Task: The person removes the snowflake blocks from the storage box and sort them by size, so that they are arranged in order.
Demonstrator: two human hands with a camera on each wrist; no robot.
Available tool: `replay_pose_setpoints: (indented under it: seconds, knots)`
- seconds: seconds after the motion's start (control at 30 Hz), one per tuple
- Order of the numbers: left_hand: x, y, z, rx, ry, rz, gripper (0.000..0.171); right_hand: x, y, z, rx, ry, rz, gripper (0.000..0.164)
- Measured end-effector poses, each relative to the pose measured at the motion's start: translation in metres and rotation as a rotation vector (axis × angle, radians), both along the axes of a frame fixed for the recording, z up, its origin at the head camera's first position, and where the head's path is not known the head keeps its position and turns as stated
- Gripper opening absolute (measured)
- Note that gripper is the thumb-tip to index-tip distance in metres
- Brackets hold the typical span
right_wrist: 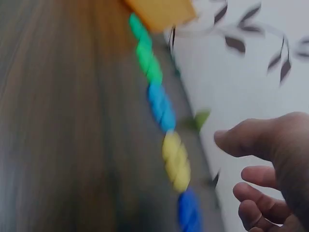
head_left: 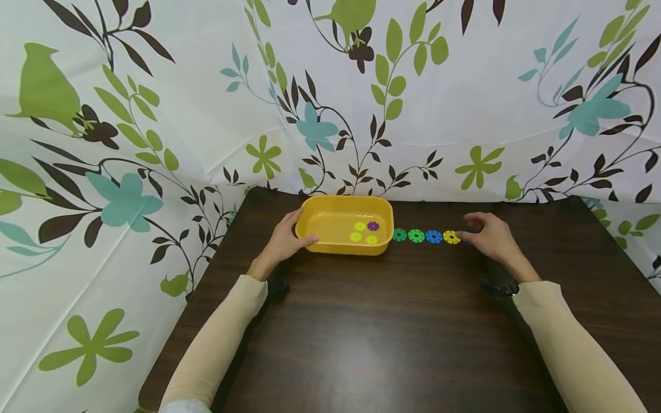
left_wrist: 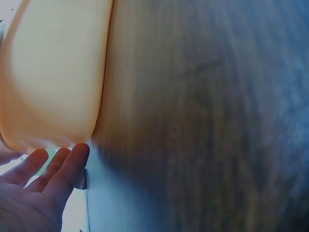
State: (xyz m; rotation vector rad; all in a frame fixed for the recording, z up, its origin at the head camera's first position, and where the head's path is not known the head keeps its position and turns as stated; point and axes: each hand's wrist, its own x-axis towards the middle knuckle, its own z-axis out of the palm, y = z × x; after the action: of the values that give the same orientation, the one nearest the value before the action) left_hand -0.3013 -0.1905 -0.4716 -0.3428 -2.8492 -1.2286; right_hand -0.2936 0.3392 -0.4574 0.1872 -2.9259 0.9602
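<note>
A yellow plastic tray stands on the table, and my left hand grips its left end, thumb over the near rim. In the left wrist view, fingertips touch the tray's outer wall. Several yellow flower-shaped discs and a purple one lie inside. To the right runs a row of notched discs: two green, a blue, a yellow and a dark blue. Above the dark blue disc hovers my right hand, thumb and fingers apart, holding nothing visible.
The dark wooden table reaches back to a white curtain printed with leaves, birds and flowers. This curtain also hangs along the left side. A dark band circles the right wrist.
</note>
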Motion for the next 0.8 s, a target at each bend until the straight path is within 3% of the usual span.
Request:
replay_pose_setpoints:
  seconds: [0.2, 0.4, 0.8]
  knots:
    - [0.000, 0.000, 0.001, -0.002, 0.010, -0.005, 0.105, 0.000, -0.047, 0.029, -0.047, 0.090, 0.061, 0.053]
    - [0.001, 0.000, 0.002, 0.000, 0.012, -0.008, 0.105, -0.011, -0.100, 0.048, -0.071, 0.074, 0.155, 0.045]
    - [-0.001, -0.001, 0.000, 0.006, 0.014, -0.008, 0.105, -0.040, -0.182, 0.048, 0.002, -0.035, 0.367, 0.046]
